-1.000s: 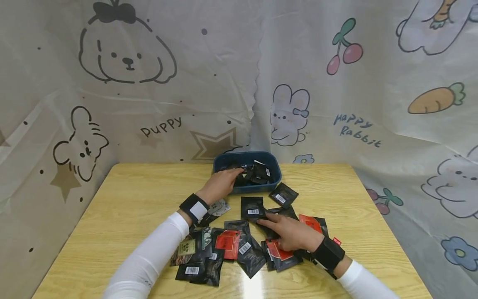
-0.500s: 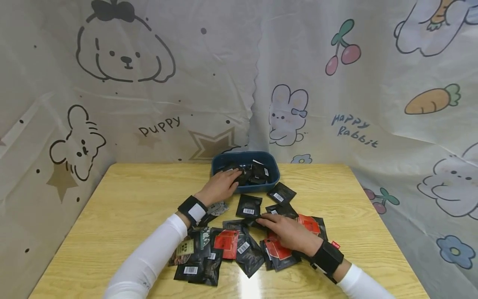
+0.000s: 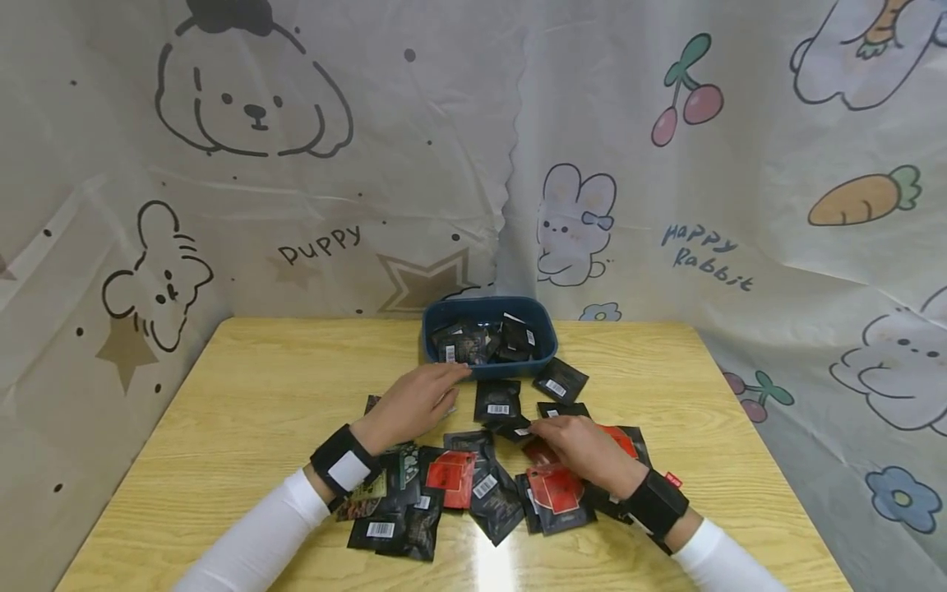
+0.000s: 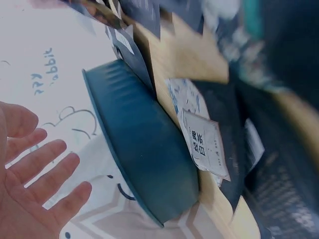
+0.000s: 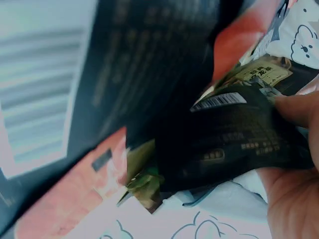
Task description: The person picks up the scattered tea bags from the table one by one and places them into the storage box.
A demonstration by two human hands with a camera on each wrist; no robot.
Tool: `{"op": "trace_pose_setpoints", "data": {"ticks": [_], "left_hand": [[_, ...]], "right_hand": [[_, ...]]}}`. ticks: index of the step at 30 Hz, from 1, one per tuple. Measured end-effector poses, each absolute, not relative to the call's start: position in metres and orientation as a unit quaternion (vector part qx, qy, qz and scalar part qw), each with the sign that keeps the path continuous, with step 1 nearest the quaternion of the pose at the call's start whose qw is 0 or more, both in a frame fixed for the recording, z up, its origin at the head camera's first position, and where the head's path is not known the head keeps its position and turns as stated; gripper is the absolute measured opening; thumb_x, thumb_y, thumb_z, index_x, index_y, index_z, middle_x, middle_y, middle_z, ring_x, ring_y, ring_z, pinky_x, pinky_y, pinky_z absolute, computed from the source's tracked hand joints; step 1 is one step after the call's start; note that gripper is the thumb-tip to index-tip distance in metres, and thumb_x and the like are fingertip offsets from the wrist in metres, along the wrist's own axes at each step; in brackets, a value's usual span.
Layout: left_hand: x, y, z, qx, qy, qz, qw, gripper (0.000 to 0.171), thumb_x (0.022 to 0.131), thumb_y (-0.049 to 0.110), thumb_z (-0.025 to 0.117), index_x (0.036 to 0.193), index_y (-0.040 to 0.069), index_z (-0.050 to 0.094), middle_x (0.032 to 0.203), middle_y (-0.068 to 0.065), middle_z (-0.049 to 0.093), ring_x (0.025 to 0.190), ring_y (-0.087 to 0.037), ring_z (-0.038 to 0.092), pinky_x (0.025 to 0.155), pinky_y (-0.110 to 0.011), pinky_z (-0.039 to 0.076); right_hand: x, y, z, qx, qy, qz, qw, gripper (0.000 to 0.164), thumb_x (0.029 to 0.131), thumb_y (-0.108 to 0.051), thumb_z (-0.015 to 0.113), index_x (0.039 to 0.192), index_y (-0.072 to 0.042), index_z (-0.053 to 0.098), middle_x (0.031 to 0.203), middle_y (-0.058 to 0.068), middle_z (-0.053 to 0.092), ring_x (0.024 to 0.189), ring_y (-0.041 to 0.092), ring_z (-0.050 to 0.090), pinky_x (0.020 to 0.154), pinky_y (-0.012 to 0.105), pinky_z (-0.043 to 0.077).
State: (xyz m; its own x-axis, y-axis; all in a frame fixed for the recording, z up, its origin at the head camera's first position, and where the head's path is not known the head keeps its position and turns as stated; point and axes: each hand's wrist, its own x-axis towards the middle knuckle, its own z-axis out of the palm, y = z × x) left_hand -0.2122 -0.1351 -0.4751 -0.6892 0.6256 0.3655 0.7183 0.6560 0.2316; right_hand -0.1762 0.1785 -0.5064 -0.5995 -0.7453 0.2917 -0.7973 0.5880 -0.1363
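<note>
- Left hand (image 3: 410, 403) is drawing back from inside the blue bin (image 4: 144, 144) to its near side, fingers extended, holding nothing.
- Right hand (image 3: 588, 448) is pinching a black packet (image 5: 224, 137) among the loose packets (image 3: 497, 506).
- Apparently this packet is being picked out; lifting it is probably calling for a firm pinch.
- Bin is standing by the wooden desk's (image 3: 288, 362) far edge, centred.
- Cartoon-printed cloth (image 3: 436, 107) is hanging behind.
</note>
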Motion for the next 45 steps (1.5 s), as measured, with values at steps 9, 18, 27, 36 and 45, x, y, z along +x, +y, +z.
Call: {"op": "trace_pose_setpoints", "data": {"ticks": [9, 18, 27, 36, 45], "left_hand": [[-0.172, -0.135, -0.484, -0.389, -0.901, -0.188, 0.040, 0.036, 0.102, 0.020, 0.056, 0.136, 0.009, 0.062, 0.129, -0.006, 0.065, 0.113, -0.020, 0.064, 0.092, -0.041, 0.054], [-0.141, -0.131, -0.503, -0.431, -0.887, -0.125, -0.110, 0.062, 0.093, 0.042, 0.067, 0.147, 0.016, 0.051, 0.150, -0.007, 0.048, 0.135, -0.025, 0.048, 0.102, -0.043, 0.047], [-0.128, -0.131, -0.507, -0.444, -0.884, -0.101, -0.107, 0.059, 0.094, 0.026, 0.062, 0.150, 0.016, 0.048, 0.155, -0.009, 0.041, 0.142, -0.030, 0.038, 0.111, -0.045, 0.038], [-0.123, -0.134, -0.508, -0.455, -0.878, -0.108, -0.102, 0.049, 0.105, 0.028, 0.053, 0.151, 0.013, 0.046, 0.154, -0.007, 0.042, 0.140, -0.025, 0.041, 0.111, -0.039, 0.039], [-0.117, -0.137, -0.504, -0.445, -0.885, -0.114, -0.076, 0.043, 0.102, 0.008, 0.055, 0.145, 0.014, 0.054, 0.145, -0.005, 0.053, 0.129, -0.020, 0.054, 0.098, -0.036, 0.050]], "right_hand": [[-0.179, 0.190, -0.478, 0.435, -0.883, 0.111, 0.138, 0.051, 0.081, 0.014, 0.070, 0.127, -0.006, 0.065, 0.105, 0.007, 0.073, 0.077, 0.015, 0.069, 0.063, 0.030, 0.057], [-0.195, 0.190, -0.440, 0.442, -0.869, 0.108, 0.193, 0.060, 0.078, 0.020, 0.069, 0.131, -0.004, 0.063, 0.117, 0.016, 0.070, 0.055, 0.017, 0.059, 0.048, 0.022, 0.043], [-0.247, 0.173, -0.416, 0.452, -0.851, 0.109, 0.245, 0.050, 0.084, 0.016, 0.067, 0.130, -0.001, 0.063, 0.105, 0.015, 0.072, 0.085, 0.027, 0.071, 0.071, 0.040, 0.059], [-0.308, 0.144, -0.423, 0.450, -0.856, 0.102, 0.232, 0.045, 0.091, 0.011, 0.063, 0.133, -0.006, 0.063, 0.119, 0.013, 0.070, 0.097, 0.028, 0.070, 0.077, 0.041, 0.058], [-0.341, 0.121, -0.461, 0.428, -0.878, 0.098, 0.189, 0.034, 0.099, -0.001, 0.059, 0.132, -0.005, 0.064, 0.122, 0.014, 0.069, 0.104, 0.029, 0.068, 0.086, 0.043, 0.056]]}}
